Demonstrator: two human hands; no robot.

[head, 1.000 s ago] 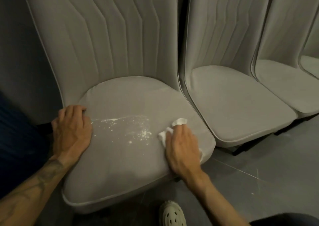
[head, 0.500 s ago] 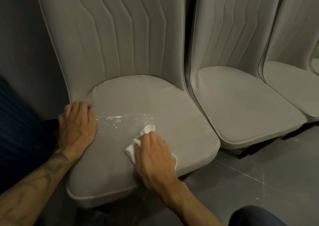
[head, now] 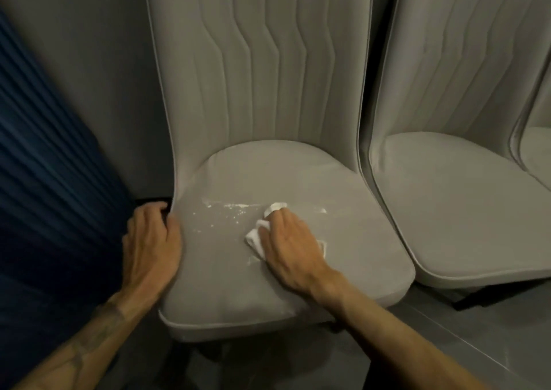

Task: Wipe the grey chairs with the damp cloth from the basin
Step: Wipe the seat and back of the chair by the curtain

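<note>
A grey upholstered chair [head: 343,240] with a tall stitched back stands right in front of me. White powdery specks [head: 229,210] are scattered across the middle of its seat. My right hand [head: 289,246] presses a crumpled white cloth [head: 259,234] flat on the seat, just right of the specks; most of the cloth is hidden under the palm. My left hand [head: 152,240] grips the seat's left edge, fingers curled over the piping.
A second grey chair [head: 465,210] stands close on the right, and a third chair's edge [head: 536,151] shows beyond it. A dark blue ribbed surface [head: 44,181] fills the left side. Grey wall behind, grey tiled floor [head: 477,345] below.
My right hand swept the cloth leftward from the seat's right front into the powder, which has thinned. The view shifted, so the chair now sits further right. My left hand stayed on the edge.
</note>
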